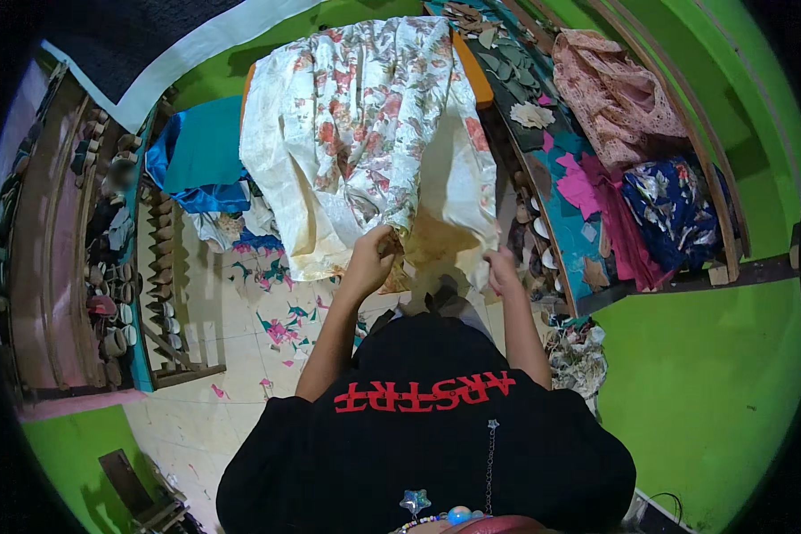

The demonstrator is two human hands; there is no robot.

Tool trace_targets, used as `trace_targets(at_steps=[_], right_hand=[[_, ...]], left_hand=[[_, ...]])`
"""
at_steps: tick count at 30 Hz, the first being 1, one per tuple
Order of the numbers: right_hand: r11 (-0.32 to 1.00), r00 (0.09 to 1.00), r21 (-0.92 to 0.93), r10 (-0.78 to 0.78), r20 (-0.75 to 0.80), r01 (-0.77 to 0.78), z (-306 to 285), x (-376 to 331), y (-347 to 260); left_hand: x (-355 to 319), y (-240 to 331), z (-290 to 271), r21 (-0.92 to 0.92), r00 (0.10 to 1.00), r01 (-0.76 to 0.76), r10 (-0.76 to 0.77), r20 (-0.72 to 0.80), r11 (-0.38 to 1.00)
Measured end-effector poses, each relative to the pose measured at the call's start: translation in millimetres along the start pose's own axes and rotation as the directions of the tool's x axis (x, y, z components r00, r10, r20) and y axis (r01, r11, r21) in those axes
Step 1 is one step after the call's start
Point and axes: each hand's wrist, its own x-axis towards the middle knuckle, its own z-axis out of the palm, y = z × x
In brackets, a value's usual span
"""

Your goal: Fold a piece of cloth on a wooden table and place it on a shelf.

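A large white floral cloth [347,133] with red and brown flowers hangs in folds over an orange-edged surface [473,71] in front of me. Its near edge reaches down toward my body. My left hand [374,258] is closed on a gathered fold of the cloth near the middle of that edge. Farther right, my right hand [502,271] pinches the cloth's lower right corner. Between the two hands the cloth sags and shows a paler, yellowish side. The fingertips of my left hand are partly hidden by the folds.
Teal and blue fabric [206,147] lies left of the cloth. Shoe racks [138,294] stand at the left. Pink and green scraps [280,329] litter the tiled floor. On the right shelf lie peach lace fabric [614,98], navy patterned fabric [672,214] and magenta pieces [580,185].
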Motion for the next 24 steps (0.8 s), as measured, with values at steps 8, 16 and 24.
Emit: trace_targets(at_steps=[8, 16, 24], right_hand=[[0.987, 0.998, -0.158, -0.001, 0.068, 0.012, 86, -61, -47], [0.982, 0.915, 0.064, 0.138, 0.380, -0.175, 117, -99, -88], [0.876, 0.876, 0.267, 0.284, 0.390, -0.402, 118, -69, -41]], left_hand=[[8, -6, 9, 0.005, 0.995, -0.102, 0.102, 0.003, 0.995], [2, -8, 16, 0.086, 0.991, -0.107, 0.099, 0.096, 0.991], [-4, -14, 19, 0.113, 0.984, -0.161, 0.151, 0.095, 0.980]])
